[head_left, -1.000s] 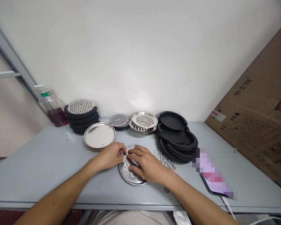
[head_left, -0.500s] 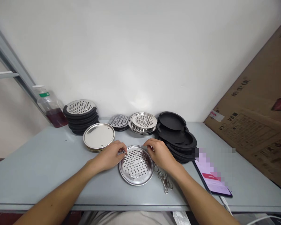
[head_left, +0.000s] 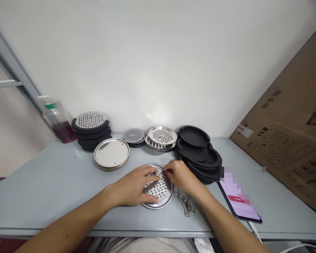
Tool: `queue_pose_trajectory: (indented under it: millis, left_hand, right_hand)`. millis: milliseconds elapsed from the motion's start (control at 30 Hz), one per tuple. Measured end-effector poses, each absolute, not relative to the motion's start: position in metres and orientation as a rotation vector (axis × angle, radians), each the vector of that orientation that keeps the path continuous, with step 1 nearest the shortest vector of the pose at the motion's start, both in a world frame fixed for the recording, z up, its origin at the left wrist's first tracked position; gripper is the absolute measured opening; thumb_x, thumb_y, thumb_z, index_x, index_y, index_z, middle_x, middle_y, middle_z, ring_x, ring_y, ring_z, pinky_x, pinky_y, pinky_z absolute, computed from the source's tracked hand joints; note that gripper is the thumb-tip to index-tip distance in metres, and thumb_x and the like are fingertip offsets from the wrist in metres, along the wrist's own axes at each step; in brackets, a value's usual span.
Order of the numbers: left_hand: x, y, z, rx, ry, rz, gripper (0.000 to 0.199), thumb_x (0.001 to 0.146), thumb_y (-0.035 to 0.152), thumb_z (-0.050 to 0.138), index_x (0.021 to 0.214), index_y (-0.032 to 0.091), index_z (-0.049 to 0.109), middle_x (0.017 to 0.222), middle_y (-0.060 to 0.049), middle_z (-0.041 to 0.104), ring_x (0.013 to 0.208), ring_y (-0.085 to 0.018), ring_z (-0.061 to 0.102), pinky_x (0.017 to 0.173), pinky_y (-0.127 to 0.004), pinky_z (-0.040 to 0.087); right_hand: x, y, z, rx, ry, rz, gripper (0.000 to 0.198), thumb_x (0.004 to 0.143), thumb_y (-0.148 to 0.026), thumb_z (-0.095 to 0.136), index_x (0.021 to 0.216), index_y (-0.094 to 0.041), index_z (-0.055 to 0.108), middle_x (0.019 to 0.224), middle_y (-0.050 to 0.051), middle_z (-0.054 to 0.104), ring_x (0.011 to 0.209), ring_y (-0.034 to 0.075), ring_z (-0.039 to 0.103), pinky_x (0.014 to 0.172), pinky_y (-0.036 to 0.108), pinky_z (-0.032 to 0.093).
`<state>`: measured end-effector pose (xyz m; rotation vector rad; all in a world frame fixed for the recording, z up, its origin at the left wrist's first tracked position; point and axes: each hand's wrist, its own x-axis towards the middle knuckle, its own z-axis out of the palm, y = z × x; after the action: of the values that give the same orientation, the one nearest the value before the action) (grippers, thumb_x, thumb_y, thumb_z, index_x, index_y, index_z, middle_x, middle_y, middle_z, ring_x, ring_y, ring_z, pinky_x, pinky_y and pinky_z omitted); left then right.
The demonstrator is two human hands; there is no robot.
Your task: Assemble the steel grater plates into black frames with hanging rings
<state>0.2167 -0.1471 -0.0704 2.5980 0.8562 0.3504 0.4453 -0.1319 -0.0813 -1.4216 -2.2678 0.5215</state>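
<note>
A round metal grater plate (head_left: 160,192) with rows of raised holes lies on the table in front of me. Over its left part my left hand (head_left: 137,184) is spread, fingers apart, hiding much of the holed surface. My right hand (head_left: 177,173) is at the plate's upper right rim with its fingertips pinched together. Whatever may be between those fingertips is hidden. Just right of the plate lie several small metal rings and clips (head_left: 185,203), with a single ring (head_left: 176,189) close to the rim.
Behind stand black holders topped by a grater (head_left: 91,120), plain metal discs (head_left: 112,153), a small grater stack (head_left: 134,136), shiny graters (head_left: 162,136) and black round trays (head_left: 200,154). A phone (head_left: 242,203) and carton (head_left: 287,140) are right; a bottle (head_left: 58,121) is far left.
My left hand has moved right from the plate's left rim and spread over its surface. My right hand has shifted slightly down, fingertips now pinched at the upper right rim.
</note>
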Motion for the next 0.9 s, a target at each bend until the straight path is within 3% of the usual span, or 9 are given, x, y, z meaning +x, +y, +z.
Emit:
queue_pose_trajectory:
  millis: [333,900]
  left_hand:
    - [0.2164,-0.1477,-0.0665,2.574,0.913,0.342,0.052,0.077,0.043,0.072,0.125,0.029,0.059,0.14,-0.006,0.049,0.131,-0.027,0.042,0.109,-0.042,0.036]
    - [0.2158,-0.147,-0.0692,2.536,0.918,0.334,0.054,0.076,0.046,0.072,0.125,0.029,0.059,0.141,-0.006,0.05,0.131,-0.029,0.043,0.109,-0.043,0.036]
  right_hand:
    - [0.437,-0.1342,-0.0846,-1.406,-2.328,0.427,0.032,0.075,-0.002,0.044,0.075,-0.015,0.073,0.078,0.007,0.061,0.073,0.016,0.059,0.069,0.024,0.041]
    - [0.4404,-0.135,-0.0828,-1.273,-2.379,0.511,0.033,0.078,0.002,0.046,0.078,-0.016,0.074,0.086,0.006,0.058,0.078,0.015,0.059,0.073,0.024,0.044]
